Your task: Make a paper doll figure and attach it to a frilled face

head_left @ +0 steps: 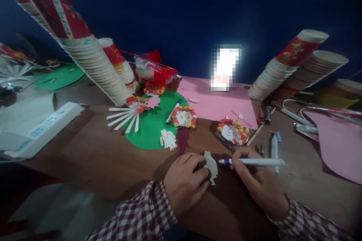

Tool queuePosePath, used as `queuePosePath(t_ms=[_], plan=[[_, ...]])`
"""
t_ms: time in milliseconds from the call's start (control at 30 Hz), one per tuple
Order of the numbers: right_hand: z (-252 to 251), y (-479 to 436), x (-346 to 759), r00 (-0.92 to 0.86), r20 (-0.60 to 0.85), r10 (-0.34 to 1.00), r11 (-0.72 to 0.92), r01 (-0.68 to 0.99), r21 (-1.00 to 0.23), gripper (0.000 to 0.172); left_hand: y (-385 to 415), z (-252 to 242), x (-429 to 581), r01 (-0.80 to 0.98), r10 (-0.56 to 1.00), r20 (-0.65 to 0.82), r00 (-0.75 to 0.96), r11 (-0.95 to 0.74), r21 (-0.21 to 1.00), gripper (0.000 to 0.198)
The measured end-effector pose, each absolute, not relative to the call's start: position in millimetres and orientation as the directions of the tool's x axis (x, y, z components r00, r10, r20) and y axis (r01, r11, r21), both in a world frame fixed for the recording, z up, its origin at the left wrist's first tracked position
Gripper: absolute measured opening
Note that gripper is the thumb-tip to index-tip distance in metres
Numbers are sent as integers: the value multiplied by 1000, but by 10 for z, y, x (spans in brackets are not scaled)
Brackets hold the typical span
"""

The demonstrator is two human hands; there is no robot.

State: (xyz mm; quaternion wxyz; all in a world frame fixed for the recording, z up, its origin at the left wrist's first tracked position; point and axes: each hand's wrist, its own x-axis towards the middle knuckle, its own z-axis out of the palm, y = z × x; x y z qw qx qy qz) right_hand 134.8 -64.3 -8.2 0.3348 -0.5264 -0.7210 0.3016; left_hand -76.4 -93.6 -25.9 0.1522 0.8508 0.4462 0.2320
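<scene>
My left hand [188,180] lies on the brown table with curled fingers, its fingertips pressing the left edge of a small pale paper cutout [210,168]. My right hand [258,180] grips a white marker [254,162] with a blue end. The marker's blue end points left, close to the cutout's right edge; whether they touch, I cannot tell. Just beyond my left hand are a white paper cutout [169,139] and a dark maroon piece [183,141]. Two red-and-yellow ring-shaped paper crafts with drawn faces, one on the left [184,116] and one on the right [230,131], lie farther back.
Tall stacks of paper cups stand at the left [93,60] and right [288,64]. A green paper circle [147,135], a pink sheet [220,101] and a white power strip [48,128] lie on the table. A lit, pixelated screen [226,67] stands at the back.
</scene>
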Motion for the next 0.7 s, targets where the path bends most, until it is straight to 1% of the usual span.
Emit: queuePosePath(t_ms=[133,300,433,500,567,700], plan=[[-91,-509,1472,-211,172,962,264,569,-779,15,-954,-261,-752,700,830,253,498,-557,447,15],[-67,-502,1510,-119,217,969,245,573,-782,15,-965,-279,-737,720,825,227,518,-564,405,17],[-19,-689,1372,-240,284,928,371,587,-720,13,-964,-289,-756,718,810,207,548,-583,380,17],[-28,-751,1298,-297,265,917,393,569,-722,13,-966,-293,-761,716,805,213,553,-591,373,18],[-62,-767,1253,-324,234,917,387,573,-722,11,-967,-291,-756,723,810,228,540,-585,367,13],[-152,-742,1258,-296,176,939,324,586,-743,9,-963,-270,-734,738,822,223,524,-569,363,12]])
